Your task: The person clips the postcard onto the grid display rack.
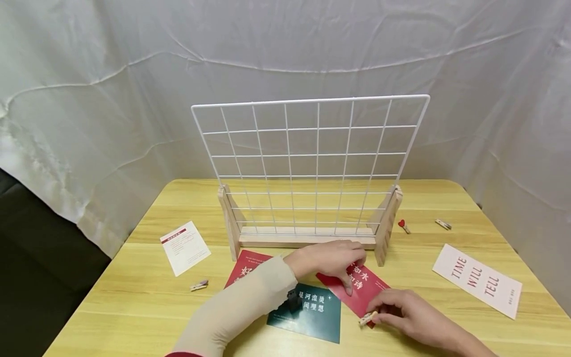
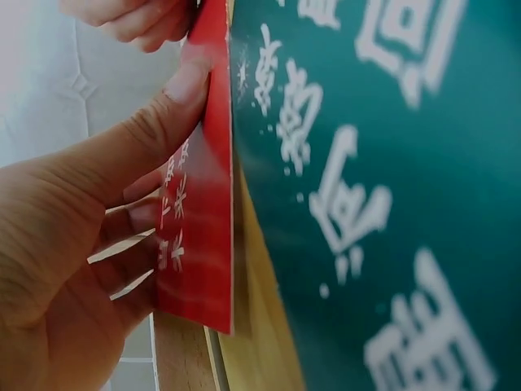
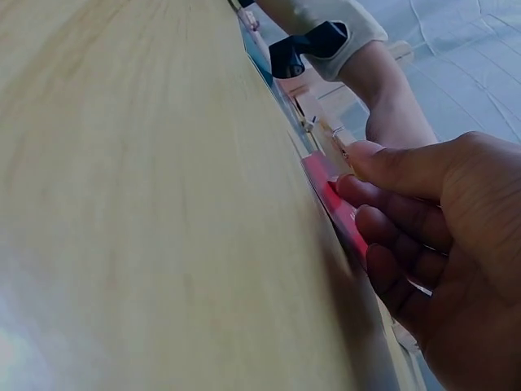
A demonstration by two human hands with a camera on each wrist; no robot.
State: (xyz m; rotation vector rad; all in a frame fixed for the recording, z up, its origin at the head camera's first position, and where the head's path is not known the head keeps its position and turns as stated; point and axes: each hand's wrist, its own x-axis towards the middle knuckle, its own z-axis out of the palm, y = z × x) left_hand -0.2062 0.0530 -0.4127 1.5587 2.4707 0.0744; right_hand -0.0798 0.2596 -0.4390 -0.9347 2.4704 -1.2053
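Note:
A red card [image 1: 368,290] with white characters lies at an angle in front of the grid stand. My left hand [image 1: 334,260] grips it, thumb on the printed face [image 2: 199,244] and the other fingers behind, as the left wrist view shows. Between thumb and forefinger, my right hand [image 1: 410,315] pinches a small wooden clothespin [image 1: 368,319] by the card's near corner. That corner of the red card [image 3: 330,191] shows beside the fingers in the right wrist view. A dark green card [image 1: 318,320] lies to the left, partly under the left forearm.
Behind the hands stands a white wire grid [image 1: 317,156] on a wooden base [image 1: 308,240]. Another red card [image 1: 245,263] lies partly behind the left sleeve. White cards rest left [image 1: 185,248] and right [image 1: 477,280]. Loose clothespins include one with a red heart [image 1: 403,226].

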